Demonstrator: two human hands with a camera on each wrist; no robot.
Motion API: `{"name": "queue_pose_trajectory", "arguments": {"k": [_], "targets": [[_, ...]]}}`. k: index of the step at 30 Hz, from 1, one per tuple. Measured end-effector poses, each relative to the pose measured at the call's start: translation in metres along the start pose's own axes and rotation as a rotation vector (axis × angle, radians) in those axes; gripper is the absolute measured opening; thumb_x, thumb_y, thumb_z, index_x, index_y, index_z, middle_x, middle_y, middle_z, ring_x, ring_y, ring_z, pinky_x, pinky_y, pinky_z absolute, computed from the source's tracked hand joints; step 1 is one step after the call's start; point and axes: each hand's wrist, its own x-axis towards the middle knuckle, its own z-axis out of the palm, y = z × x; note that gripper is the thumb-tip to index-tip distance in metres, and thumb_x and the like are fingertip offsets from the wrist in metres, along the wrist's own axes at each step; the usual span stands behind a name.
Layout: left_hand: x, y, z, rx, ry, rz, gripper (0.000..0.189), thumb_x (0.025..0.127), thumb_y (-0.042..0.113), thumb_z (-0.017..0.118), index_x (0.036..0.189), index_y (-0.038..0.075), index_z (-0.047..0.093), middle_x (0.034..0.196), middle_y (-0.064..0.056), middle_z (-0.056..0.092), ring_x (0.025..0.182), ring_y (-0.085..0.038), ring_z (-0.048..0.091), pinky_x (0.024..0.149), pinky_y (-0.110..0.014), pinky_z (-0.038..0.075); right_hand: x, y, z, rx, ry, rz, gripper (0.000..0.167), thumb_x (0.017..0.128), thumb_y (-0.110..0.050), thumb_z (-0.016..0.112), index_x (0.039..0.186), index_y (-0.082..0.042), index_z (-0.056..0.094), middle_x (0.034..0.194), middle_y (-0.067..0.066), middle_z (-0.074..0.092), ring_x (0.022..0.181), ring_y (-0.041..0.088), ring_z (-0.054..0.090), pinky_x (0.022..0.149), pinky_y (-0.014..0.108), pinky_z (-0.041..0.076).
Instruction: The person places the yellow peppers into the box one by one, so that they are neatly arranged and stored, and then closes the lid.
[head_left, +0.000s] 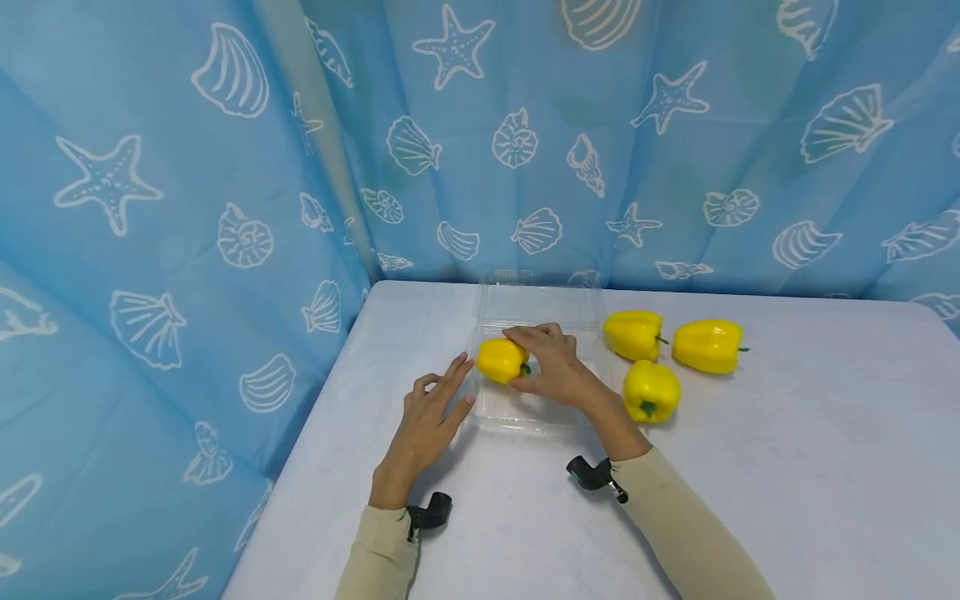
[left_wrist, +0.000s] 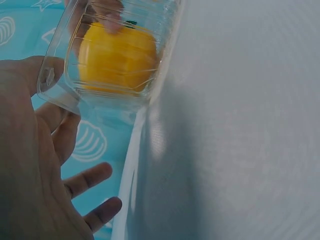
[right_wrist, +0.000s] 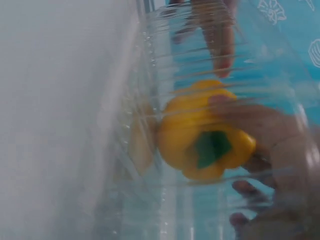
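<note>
**Yellow bell pepper (head_left: pixel 500 360) in a clear plastic clamshell (head_left: pixel 517 419), right hand (head_left: pixel 553 368) on it**

So the right hand's got its thumb and fingers pinched round the pepper near the green stem end. The pepper's on its side in the left part of the clamshell's base, stem facing the right hand.

Left hand (head_left: pixel 429 422) has its fingers loosely stretched out, right by the clamshell's left edge. Can't tell if it's actually touching the plastic.

The clamshell's lid (head_left: pixel 540 304) is flipped open toward the back of the table (head_left: pixel 810 467), which has a white top. Three more yellow bell peppers (head_left: pixel 651 392) sit just right of the clamshell, all lying on their sides, the nearest with its stem toward the person.

Further out: beige sleeves (head_left: pixel 682 517), a black wrist camera (head_left: pixel 431 512) at each cuff, and a blue curtain (head_left: pixel 465 125) with white seashells and starfish all over it.
</note>
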Motion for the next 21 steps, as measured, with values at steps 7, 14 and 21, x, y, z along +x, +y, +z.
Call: {"name": "queue_pose_trajectory", "arguments": {"k": [7,14,21], "targets": [[0.002,0.002,0.003,0.006,0.004,-0.013,0.055,0.107,0.048,0.04,0.159,0.037,0.026,0.163,0.019,0.018,0.135,-0.033,0.033,0.107,-0.058,0.025,-0.01,-0.006,-0.017,0.021,0.103,0.059,0.059,0.088,-0.032,0.078,0.14,-0.012,0.058,0.139,0.008,0.057,0.125,0.031,0.039,0.096,0.053,0.026],[0.001,0.001,0.004,-0.002,0.001,-0.019,0.057,0.106,0.05,0.038,0.16,0.036,0.024,0.163,0.02,0.016,0.136,-0.034,0.032,0.108,-0.059,0.025,-0.026,-0.007,-0.035,-0.032,0.237,0.111,0.047,0.09,-0.035,0.076,0.13,-0.013,0.064,0.127,0.006,0.064,0.12,0.028,0.043,0.096,0.052,0.029],[-0.001,0.001,0.003,-0.014,0.015,-0.001,0.057,0.107,0.047,0.041,0.159,0.033,0.027,0.164,0.016,0.019,0.135,-0.036,0.033,0.106,-0.063,0.026,-0.044,-0.011,-0.049,-0.095,0.355,0.187,0.038,0.09,-0.034,0.074,0.121,-0.013,0.068,0.119,0.007,0.068,0.119,0.029,0.046,0.096,0.051,0.031]]}}
